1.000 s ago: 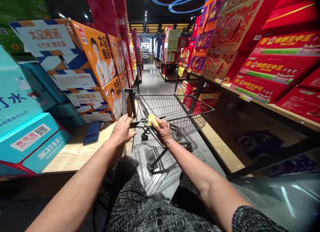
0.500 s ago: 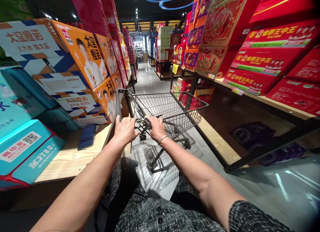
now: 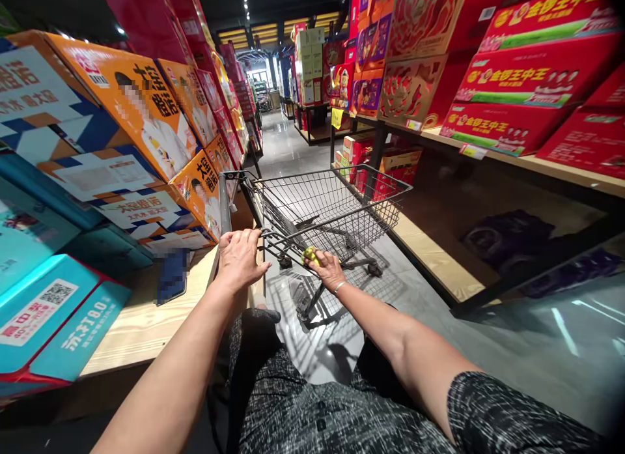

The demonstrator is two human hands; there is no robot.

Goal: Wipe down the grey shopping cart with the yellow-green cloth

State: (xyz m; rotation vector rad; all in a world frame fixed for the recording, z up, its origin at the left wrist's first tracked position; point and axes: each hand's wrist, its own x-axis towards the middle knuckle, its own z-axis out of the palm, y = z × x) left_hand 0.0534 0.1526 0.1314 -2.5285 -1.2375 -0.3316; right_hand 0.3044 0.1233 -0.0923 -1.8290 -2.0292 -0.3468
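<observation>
A dark wire shopping cart stands in the aisle, turned sideways with its basket to the right. My left hand is closed over the near end of the cart's handle, thumb pointing right. In my right hand, a crumpled yellow-green cloth is pinched under the fingers, by the lower basket frame. Whether the cloth touches the metal I cannot tell. The basket holds nothing that I can see.
On the left, a wooden shelf carries orange drink cartons, a turquoise box and a blurred dark blue item. Red boxes fill the right shelf, with dark purple packs beneath. A tiled aisle runs ahead.
My right hand has moved right and toward me along the cart frame, and the yellow-green cloth shows more clearly. My left hand stays at the handle. The view has tilted down slightly.
</observation>
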